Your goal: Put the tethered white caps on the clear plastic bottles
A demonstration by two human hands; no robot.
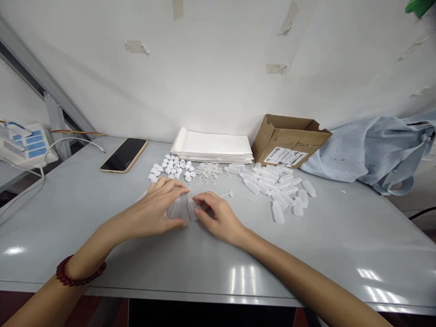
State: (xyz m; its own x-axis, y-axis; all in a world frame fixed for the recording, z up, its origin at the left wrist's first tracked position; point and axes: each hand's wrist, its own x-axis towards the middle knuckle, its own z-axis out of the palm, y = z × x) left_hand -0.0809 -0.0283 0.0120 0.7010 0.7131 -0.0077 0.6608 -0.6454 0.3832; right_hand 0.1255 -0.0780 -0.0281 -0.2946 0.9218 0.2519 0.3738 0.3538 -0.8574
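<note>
In the middle of the table, my right hand (pixel 220 215) has thumb and fingertips at the side of a small translucent plastic bottle (pixel 191 210), lightly gripping it. My left hand (pixel 158 206) arches just left of it, thumb and fingers apart. Partly under that palm is another translucent bottle (pixel 174 209); the hand covers whatever else lies there. Behind the hands are a pile of small white caps (pixel 172 167) and a heap of thin white strips (pixel 208 170). One loose strip with a round end (pixel 230 194) lies behind my right hand.
Many more translucent bottles (pixel 277 184) are spread at the right. At the back stand a stack of white padded envelopes (pixel 214 144) and an open cardboard box (pixel 289 141). A phone (pixel 124 155) lies back left; a pale blue cloth (pixel 361 150) drapes at right.
</note>
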